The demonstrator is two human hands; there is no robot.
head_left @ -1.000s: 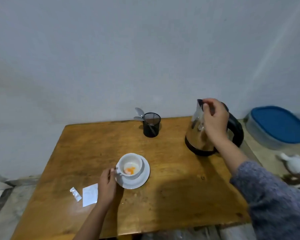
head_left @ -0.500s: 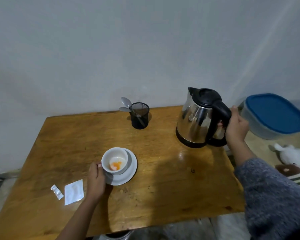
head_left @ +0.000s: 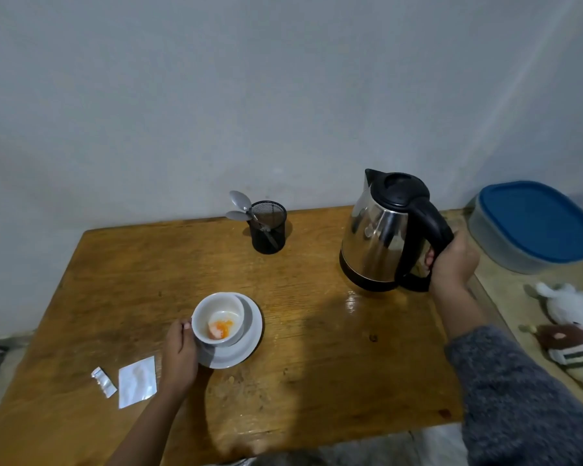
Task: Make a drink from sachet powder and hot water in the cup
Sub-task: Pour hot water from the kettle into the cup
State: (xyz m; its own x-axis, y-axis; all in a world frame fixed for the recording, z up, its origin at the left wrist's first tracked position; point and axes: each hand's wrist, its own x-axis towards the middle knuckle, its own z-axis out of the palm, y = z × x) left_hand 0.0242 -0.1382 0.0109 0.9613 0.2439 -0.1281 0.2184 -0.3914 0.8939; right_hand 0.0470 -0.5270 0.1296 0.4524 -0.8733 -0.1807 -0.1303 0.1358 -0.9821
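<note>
At the right rear of the wooden table [head_left: 317, 364], the right hand [head_left: 453, 264] had its fingers wrapped around the black handle of the steel kettle [head_left: 384, 237], and the pour would likely go best if the kettle was carried low across to the cup, the spout brought just over the rim, and the tilt kept slow so the water did not splash. The white cup [head_left: 217, 319] sat tilted on its saucer [head_left: 246, 348] near the table's front left, orange powder heaped in its bottom, while the left hand [head_left: 179, 358] curled against its near side with fingertips at the rim, steadying it beside the torn-open sachet [head_left: 137, 381].
</note>
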